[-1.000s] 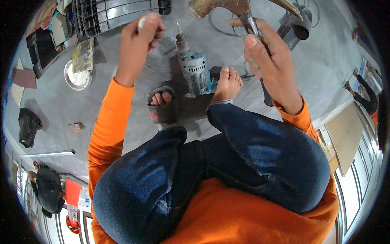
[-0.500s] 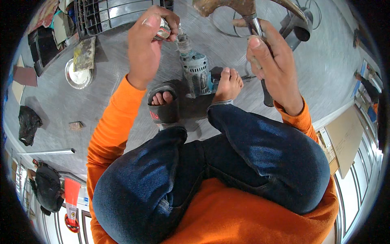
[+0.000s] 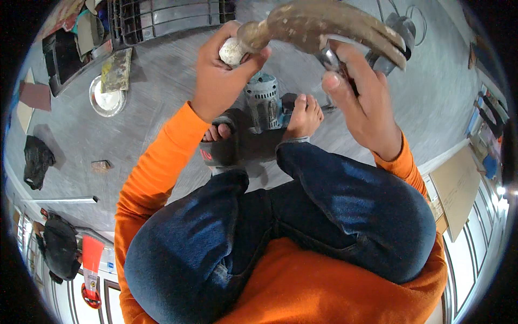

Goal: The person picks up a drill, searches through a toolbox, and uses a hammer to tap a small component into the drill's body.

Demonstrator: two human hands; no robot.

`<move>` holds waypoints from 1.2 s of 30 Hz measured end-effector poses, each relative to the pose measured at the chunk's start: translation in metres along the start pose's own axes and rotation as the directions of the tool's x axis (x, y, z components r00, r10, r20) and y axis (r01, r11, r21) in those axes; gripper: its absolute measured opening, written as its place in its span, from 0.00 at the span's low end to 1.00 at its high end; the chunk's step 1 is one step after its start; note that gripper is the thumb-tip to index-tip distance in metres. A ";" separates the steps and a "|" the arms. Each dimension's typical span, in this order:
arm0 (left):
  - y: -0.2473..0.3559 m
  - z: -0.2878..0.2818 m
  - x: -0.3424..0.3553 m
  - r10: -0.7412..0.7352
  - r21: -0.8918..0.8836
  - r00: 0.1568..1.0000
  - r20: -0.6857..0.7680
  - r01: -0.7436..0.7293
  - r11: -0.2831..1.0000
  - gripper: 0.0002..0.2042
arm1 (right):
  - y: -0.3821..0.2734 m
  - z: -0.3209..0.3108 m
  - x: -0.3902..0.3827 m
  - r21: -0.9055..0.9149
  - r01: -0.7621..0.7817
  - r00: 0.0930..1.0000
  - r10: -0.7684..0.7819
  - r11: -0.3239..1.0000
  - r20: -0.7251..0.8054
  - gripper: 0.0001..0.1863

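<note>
My right hand (image 3: 362, 94) is closed around the metal neck of a claw hammer (image 3: 318, 24), close under its brown, worn head. The hammer lies sideways, claw to the right, its striking face by my left hand. My left hand (image 3: 218, 75) is wrapped around a short round piece (image 3: 231, 51) with a rough whitish end; its kind is unclear. The hammer face meets or nearly meets that end; I cannot tell whether they touch. Below, between my feet, a teal and grey power drill (image 3: 263, 100) stands on the floor, its front part hidden by my left hand.
A wire rack (image 3: 167, 21) stands ahead. At left are a white-filled round dish (image 3: 107, 102), a stained board (image 3: 116, 70), a black bag (image 3: 39, 162) and a small block (image 3: 100, 166). A dark cylindrical object (image 3: 396, 40) lies beyond the hammer. A person (image 3: 60, 243) is at lower left.
The hammer has moved left and turned, bringing its striking face to the piece in my left hand. My left hand has shifted right and turned, showing the whitish end.
</note>
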State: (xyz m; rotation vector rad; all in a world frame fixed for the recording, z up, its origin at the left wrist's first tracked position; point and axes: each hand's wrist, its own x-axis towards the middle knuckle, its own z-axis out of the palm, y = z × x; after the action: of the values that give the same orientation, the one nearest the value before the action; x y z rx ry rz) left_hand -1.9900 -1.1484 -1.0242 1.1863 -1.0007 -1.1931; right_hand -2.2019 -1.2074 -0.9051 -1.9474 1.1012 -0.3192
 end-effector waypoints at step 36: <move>-0.046 -0.013 -0.010 -0.688 0.379 0.725 0.015 0.633 0.675 0.21 | 0.079 0.048 0.038 0.038 -0.201 0.980 0.201 0.979 0.016 0.25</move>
State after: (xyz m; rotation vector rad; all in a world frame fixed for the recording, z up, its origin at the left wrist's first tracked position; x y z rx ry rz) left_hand -1.9846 -1.1359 -1.0711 1.8725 -0.9420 -1.7514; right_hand -2.1978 -1.2303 -1.0024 -1.7838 1.2625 -0.2164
